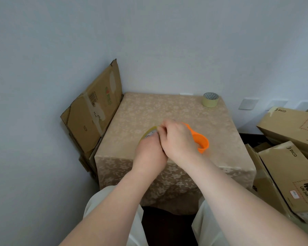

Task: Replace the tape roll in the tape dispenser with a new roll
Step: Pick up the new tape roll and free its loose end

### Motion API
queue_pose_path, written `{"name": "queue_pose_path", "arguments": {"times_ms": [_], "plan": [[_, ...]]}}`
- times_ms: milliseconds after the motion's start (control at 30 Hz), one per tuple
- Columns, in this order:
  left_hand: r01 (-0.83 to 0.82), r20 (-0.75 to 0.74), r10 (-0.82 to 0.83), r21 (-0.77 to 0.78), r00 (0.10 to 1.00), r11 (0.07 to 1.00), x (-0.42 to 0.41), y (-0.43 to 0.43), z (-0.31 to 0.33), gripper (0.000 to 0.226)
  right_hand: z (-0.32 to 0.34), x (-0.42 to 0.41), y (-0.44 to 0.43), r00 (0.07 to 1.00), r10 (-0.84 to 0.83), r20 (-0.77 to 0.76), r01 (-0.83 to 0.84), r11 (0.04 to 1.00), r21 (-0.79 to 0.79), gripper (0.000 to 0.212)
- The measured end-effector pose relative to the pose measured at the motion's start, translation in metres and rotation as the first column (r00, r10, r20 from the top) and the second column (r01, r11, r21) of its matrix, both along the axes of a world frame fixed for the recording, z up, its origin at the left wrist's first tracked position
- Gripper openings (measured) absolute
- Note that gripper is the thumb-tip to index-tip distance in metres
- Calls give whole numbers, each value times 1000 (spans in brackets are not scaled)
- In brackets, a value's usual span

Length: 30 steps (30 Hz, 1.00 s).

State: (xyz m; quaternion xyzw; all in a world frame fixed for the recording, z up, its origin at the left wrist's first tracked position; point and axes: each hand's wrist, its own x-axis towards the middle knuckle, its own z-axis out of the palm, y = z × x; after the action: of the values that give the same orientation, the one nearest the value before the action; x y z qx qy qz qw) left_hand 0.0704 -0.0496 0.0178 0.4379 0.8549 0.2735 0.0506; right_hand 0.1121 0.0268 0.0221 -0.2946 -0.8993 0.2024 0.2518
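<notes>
My left hand (pixel 149 153) grips a yellowish tape roll (pixel 148 133) over the middle of the small table; only the roll's upper edge shows past the fingers. My right hand (pixel 176 139) is closed over the roll's right side and covers most of the orange tape dispenser (pixel 202 142), whose curved end sticks out to the right. Whether the right fingers hold the roll or the dispenser is hidden. A second tape roll (pixel 210 99) stands alone at the table's far right corner.
The table (pixel 167 110) wears a beige floral cloth and stands against a white wall. Flattened cardboard (pixel 96 107) leans at its left. Stacked PICO cartons (pixel 292 157) crowd the floor on the right. My legs are under the near edge.
</notes>
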Motion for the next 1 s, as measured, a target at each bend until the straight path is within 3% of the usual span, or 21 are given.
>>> {"name": "queue_pose_path", "arguments": {"times_ms": [67,200,333,467,567,633,733,800,900,1000], "plan": [[-12,128,2,72,992,997,-4,-3,-2,9,-2,0,3,999,17,-41,-17,1000,-14,21],[-53,373,17,87,928,995,-5,-5,-10,25,-4,5,9,997,22,-77,-32,991,-130,19],[-37,680,-84,162,729,986,-2,-7,-11,18,0,13,18,996,-36,-84,13,968,-249,20],[-40,773,-176,251,610,967,-1,-8,-13,24,6,19,25,992,-79,-95,37,925,-377,16],[-51,740,-181,280,648,959,1,-5,-13,21,7,20,25,990,-100,-103,60,940,-336,14],[-35,645,-157,275,748,961,3,-3,-13,17,7,20,24,985,-142,-102,117,968,-223,14],[5,376,-82,200,923,980,9,1,-11,10,7,17,19,987,-158,-39,157,987,-37,14],[3,241,-34,126,970,992,11,4,-7,6,5,13,12,997,-79,-23,80,995,52,13],[22,0,-22,-130,1000,991,8,12,4,17,5,11,5,990,111,-85,-102,989,109,9],[1,177,20,-120,984,993,2,12,3,17,6,14,4,971,212,-108,-196,971,138,4]]}}
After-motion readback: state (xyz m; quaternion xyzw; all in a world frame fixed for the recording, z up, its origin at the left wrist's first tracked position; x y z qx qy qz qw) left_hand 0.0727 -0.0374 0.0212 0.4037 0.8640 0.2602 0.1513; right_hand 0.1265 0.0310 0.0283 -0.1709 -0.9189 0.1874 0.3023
